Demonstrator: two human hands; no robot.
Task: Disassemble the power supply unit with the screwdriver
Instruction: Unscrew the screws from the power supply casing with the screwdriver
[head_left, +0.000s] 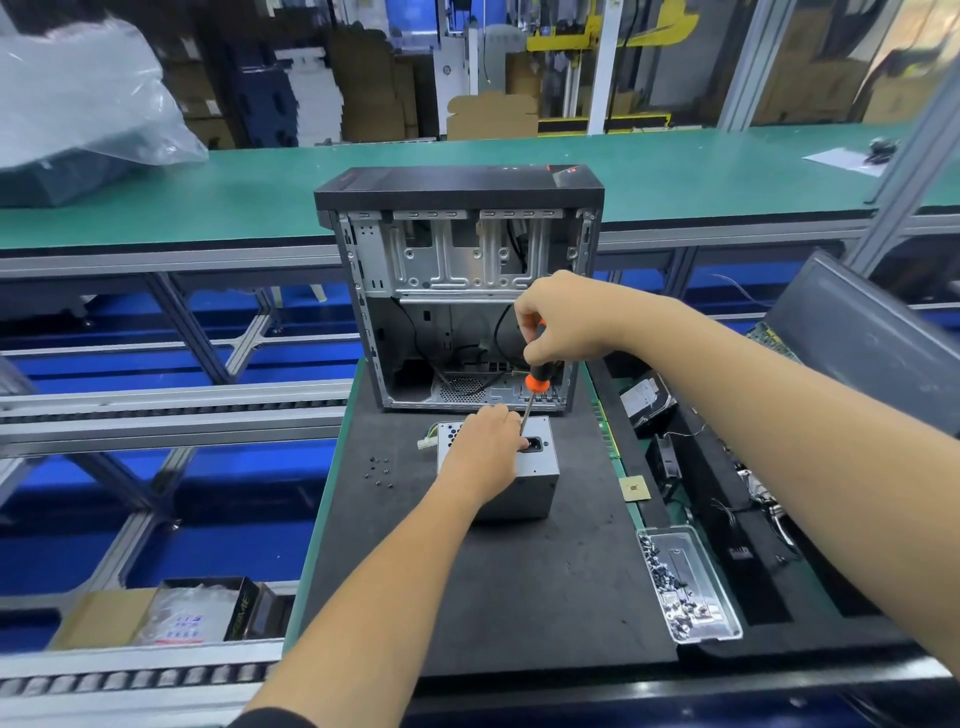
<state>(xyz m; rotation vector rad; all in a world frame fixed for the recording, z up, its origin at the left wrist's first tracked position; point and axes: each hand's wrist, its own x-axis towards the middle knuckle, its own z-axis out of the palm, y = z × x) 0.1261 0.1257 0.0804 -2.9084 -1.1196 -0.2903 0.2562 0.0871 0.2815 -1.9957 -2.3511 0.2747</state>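
1 power supply (524, 493), 1 screwdriver (535, 382) | left hand (485, 449) presses supply top | right hand (563, 319) grips screwdriver above it

You work under bright, even overhead light, with only soft shadows beneath your left hand (485, 452). Wide-angle bending curves the edges, and shelves far beyond it look slightly soft.
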